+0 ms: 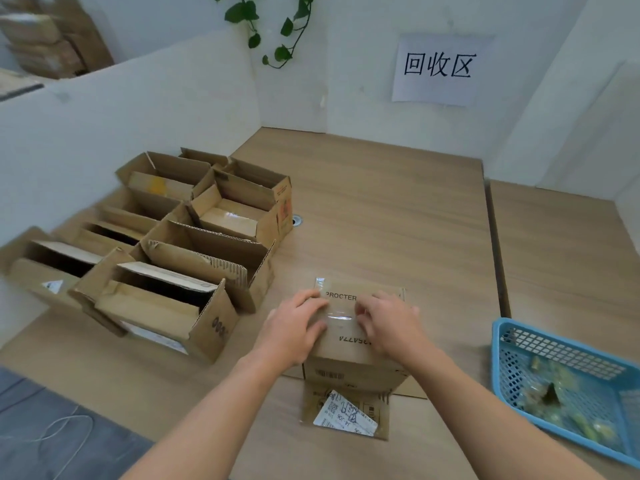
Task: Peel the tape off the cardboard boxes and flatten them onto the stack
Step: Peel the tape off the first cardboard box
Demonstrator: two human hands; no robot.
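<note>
— So, where is the box?
— The cardboard box [346,351] sits on the wooden table [381,202], straight ahead of the person and close in; both hands are on its top.
— And the tape?
— A clear strip of tape [336,315] runs along the top, away from the person, between the two hands; its far end lifts off at the far edge.
— What are the hands doing?
— The left hand [294,327] lies fairly flat, fingers nearly straight, pressing the top; the right hand [388,323] has bent fingers, tips at the strip's right edge; whether it has hold of the tape, I cannot tell.
— Which hand would peel?
— The right looks nearer, I judge; a blue basket [554,341] of what look like tape scraps stands on that side.
</note>
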